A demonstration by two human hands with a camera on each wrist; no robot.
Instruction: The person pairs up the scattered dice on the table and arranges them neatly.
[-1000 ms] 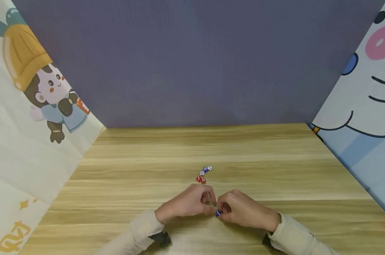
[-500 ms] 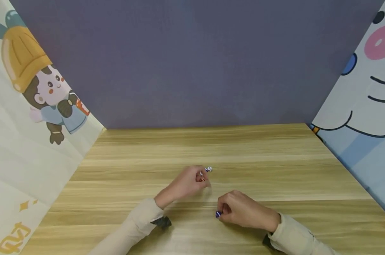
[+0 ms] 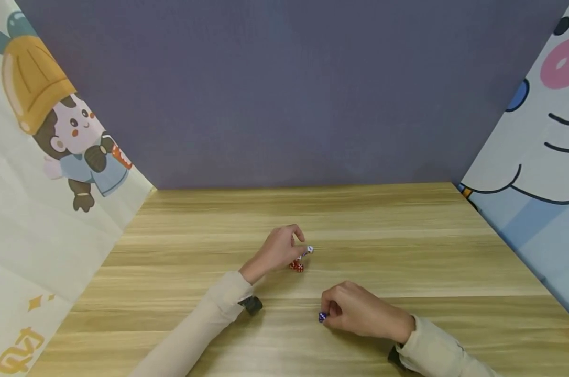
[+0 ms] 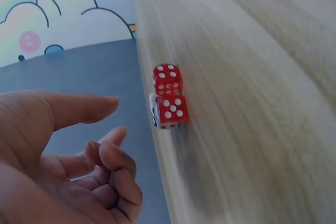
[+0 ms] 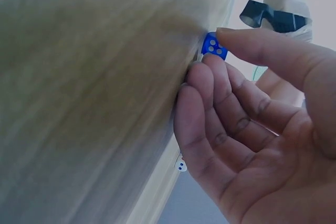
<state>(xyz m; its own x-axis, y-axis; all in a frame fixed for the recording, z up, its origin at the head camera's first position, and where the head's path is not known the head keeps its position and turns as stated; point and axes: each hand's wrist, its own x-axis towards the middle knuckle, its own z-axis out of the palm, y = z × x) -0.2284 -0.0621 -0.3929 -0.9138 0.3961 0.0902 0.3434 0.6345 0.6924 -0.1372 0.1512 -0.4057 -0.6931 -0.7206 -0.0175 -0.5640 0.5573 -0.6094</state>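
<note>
My left hand (image 3: 277,248) is over the far side of a small group of dice, thumb and index finger apart. In the left wrist view nothing lies between its fingers. Two red dice (image 4: 172,109) sit close together, a white die (image 4: 153,109) partly hidden behind them. At the group's far right is another white die (image 3: 310,249); the blue one beside it is mostly covered by my left thumb. Nearer the front, my right hand (image 3: 362,311) pinches a blue die (image 5: 214,45) between thumb and fingertips, low at the tabletop.
The wooden table (image 3: 195,235) ends at a grey-purple panel (image 3: 289,94) at the back. Cartoon-printed cloths flank it, one on the left (image 3: 39,209) and one on the right (image 3: 539,209). A dark band (image 3: 251,305) is on my left wrist.
My left hand has moved from beside my right hand forward to the far dice, its thumb and index finger spreading. The right hand stays in place, holding the blue die.
</note>
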